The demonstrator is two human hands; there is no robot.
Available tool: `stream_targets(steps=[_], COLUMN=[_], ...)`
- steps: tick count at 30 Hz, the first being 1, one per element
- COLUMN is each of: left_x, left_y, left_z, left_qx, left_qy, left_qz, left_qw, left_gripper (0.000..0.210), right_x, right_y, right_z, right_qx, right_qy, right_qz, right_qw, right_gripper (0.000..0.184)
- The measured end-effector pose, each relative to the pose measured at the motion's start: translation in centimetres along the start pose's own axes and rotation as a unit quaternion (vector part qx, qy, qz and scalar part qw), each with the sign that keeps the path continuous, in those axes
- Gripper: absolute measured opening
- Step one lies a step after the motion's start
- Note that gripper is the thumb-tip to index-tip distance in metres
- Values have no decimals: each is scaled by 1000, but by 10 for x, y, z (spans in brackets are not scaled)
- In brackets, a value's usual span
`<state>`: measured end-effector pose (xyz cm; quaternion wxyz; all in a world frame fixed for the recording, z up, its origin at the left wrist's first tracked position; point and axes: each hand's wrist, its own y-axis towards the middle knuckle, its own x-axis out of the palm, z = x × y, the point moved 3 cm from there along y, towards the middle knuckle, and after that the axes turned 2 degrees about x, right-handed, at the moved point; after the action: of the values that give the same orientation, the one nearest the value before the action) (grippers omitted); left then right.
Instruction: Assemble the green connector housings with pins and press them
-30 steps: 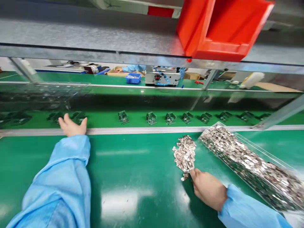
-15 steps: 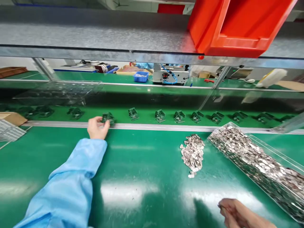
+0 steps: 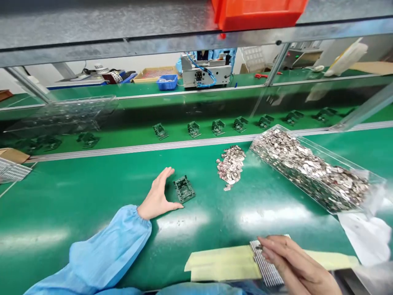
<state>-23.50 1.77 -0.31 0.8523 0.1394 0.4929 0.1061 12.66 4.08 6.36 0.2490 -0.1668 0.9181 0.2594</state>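
On the green work surface stands a small green circuit board assembly [image 3: 184, 189]. My left hand [image 3: 158, 194], in a blue sleeve, is open around its left side, thumb and fingers spread, with a gap to the board. My right hand [image 3: 291, 262] has its fingers pinched together above a ribbed, silvery block [image 3: 266, 264] at the front edge. A tiny dark bit shows at the fingertips, too small to name. Between the hands and the back rail lies a loose pile of small metal pieces [image 3: 231, 164].
A clear tray [image 3: 307, 164] heaped with metal pieces stands at right, beside a white plastic bag [image 3: 365, 235]. Several board assemblies [image 3: 194, 129] line the green strip behind the rail [image 3: 138, 149]. Yellow tape [image 3: 225, 262] lies at the front. A red bin [image 3: 260, 14] sits on the shelf above.
My left hand has brought a board assembly from the back strip onto the near surface and let go of it. The view has tilted down, and my right hand is over the ribbed block.
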Motion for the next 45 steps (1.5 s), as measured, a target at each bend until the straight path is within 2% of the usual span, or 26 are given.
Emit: stream_targets(steps=[2, 5, 7, 9, 14, 17, 19, 21, 24, 26, 31, 37, 40, 45], left_x=[11, 24, 32, 39, 56, 64, 70, 77, 84, 83, 79, 82, 82, 81], left_y=[5, 12, 16, 20, 30, 35, 35, 33, 26, 22, 13, 7, 6, 3], left_z=[7, 29, 48, 66, 93, 95, 97, 102, 122, 138, 166, 171, 171, 171], left_qx=[-1, 22, 51, 76, 83, 41, -1, -52, -95, -83, -46, -40, -32, -25], left_qy=[-3, -17, -45, -76, -107, -143, -221, -355, -528, -564, -585, -623, -625, -602], left_qz=[-51, -55, -54, -57, -83, -67, -74, -114, -186, -205, -240, -257, -261, -269], left_qw=[999, 998, 996, 993, 987, 987, 973, 926, 823, 795, 773, 738, 735, 751], left_gripper=[108, 74, 59, 54, 58, 49, 45, 48, 56, 54, 47, 47, 45, 45], right_x=[5, 16, 22, 24, 24, 25, 25, 23, 19, 18, 26, 34, 34, 36], right_y=[-10, -19, -20, -21, -27, -31, -32, -30, -27, -25, -22, -27, -27, -25], right_z=[3, 10, 14, 16, 19, 25, 30, 34, 32, 26, 13, 16, 15, 12], right_qx=[86, 207, 253, 274, 286, 288, 288, 288, 291, 289, 275, 279, 283, 279], right_qy=[40, 106, 149, 188, 237, 252, 257, 255, 256, 258, 219, 157, 153, 160], right_qz=[37, 84, 97, 103, 119, 121, 131, 149, 166, 169, 157, 172, 179, 175], right_qw=[995, 969, 951, 938, 921, 916, 913, 911, 907, 906, 923, 931, 930, 930], right_gripper=[10, 13, 20, 25, 28, 28, 30, 31, 31, 30, 23, 21, 21, 19])
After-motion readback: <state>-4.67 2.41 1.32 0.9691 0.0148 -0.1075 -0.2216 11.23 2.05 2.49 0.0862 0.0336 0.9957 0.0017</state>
